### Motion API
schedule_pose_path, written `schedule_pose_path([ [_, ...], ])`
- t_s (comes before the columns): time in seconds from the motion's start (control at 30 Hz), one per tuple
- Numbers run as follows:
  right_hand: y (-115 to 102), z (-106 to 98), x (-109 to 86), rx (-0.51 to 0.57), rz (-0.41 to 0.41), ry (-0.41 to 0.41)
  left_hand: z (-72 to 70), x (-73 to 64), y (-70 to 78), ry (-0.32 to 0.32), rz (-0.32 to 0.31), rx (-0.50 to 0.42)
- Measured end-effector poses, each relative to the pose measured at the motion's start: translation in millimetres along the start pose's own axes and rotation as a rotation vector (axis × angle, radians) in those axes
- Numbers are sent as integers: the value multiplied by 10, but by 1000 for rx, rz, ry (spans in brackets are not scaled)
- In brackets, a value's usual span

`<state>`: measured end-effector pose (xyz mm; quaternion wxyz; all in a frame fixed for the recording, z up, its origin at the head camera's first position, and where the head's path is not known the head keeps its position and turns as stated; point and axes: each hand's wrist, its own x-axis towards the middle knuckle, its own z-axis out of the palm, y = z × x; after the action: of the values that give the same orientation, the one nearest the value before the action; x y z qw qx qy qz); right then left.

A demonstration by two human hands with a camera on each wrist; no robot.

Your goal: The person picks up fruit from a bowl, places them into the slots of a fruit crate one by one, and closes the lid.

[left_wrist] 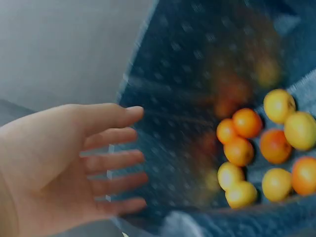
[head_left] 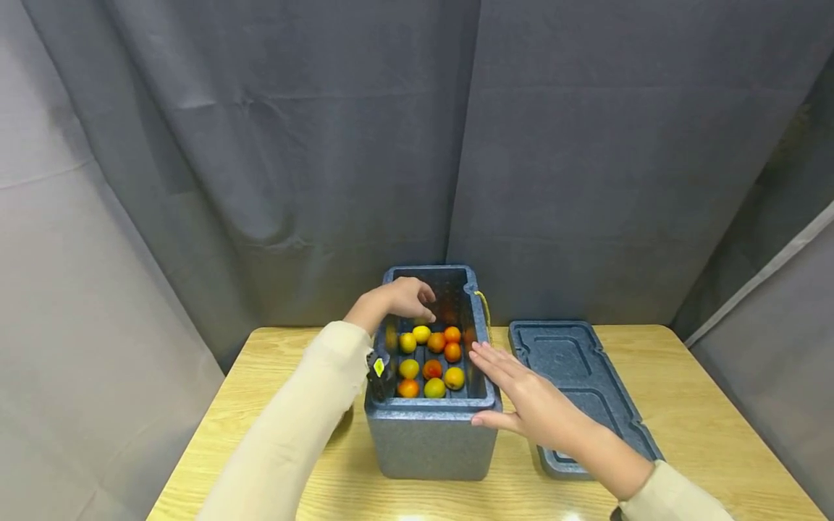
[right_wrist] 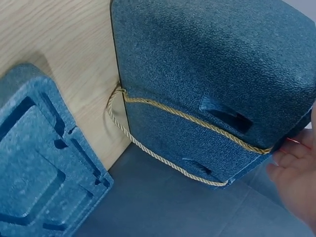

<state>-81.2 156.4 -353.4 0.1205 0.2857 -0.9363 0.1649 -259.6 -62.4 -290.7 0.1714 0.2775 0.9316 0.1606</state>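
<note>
A dark grey foam box [head_left: 433, 445] stands uncovered, with several round yellow and orange fruits on its floor, among them a yellow fruit [head_left: 455, 378] and an orange fruit [head_left: 452, 352]. My left hand [head_left: 400, 298] hovers over the far part of the box, palm down and fingers loosely bent, with nothing in it. In the left wrist view its fingers spread beside the inner wall, apart from the fruits. At the box's right rim lies my right hand [head_left: 531, 398], fingers straight and thumb out toward the front corner. A yellow cord [right_wrist: 187, 117] runs along that side.
On the wooden table [head_left: 651, 362], the matching grey foam lid [head_left: 586, 383] lies right of the box, its recessed side up. A dark rounded object [head_left: 342, 424] peeks out left of the box, mostly behind my left sleeve. Grey curtains [head_left: 326, 145] hang behind.
</note>
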Motion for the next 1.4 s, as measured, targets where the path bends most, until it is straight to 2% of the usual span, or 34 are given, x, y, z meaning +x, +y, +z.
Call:
schedule_pose_path([
  [0.1, 21, 28, 0, 19, 0, 17, -28, -126, 140, -29, -3, 17],
  [0.2, 48, 75, 23, 35, -9, 45, -51, -307, 302, -27, 25, 39],
  [0.3, 83, 122, 43, 54, -11, 73, -38, -491, 455, 1, 76, 55],
  [0.43, 157, 166, -49, 122, 39, 114, 102, -657, 655, 53, 152, 40],
  [0.53, 257, 179, -216, 127, 96, 184, 272, -689, 839, 87, 201, 40],
  [0.67, 449, 188, -470, 81, 147, 311, 496, -689, 1133, 138, 251, 84],
  [0.73, 549, 191, -591, 67, 181, 346, 597, -693, 1270, 162, 277, 106],
  [0.87, 737, 198, -815, 58, 303, 344, 782, -668, 1486, 192, 351, 161],
  [1.0, 959, 163, -1039, 54, 397, 310, 983, -552, 1692, 199, 385, 224],
  [1.13, 1181, 121, -1223, 62, 478, 261, 1282, -338, 1891, 242, 350, 307],
  [1.2, 1284, 107, -1289, 64, 542, 221, 1467, -202, 1968, 272, 297, 328],
  [1.3, 1422, 99, -1356, 56, 650, 144, 1765, 30, 2011, 311, 157, 297],
  [1.4, 1530, 122, -1401, 60, 738, 82, 2040, 274, 1970, 322, -16, 177],
])
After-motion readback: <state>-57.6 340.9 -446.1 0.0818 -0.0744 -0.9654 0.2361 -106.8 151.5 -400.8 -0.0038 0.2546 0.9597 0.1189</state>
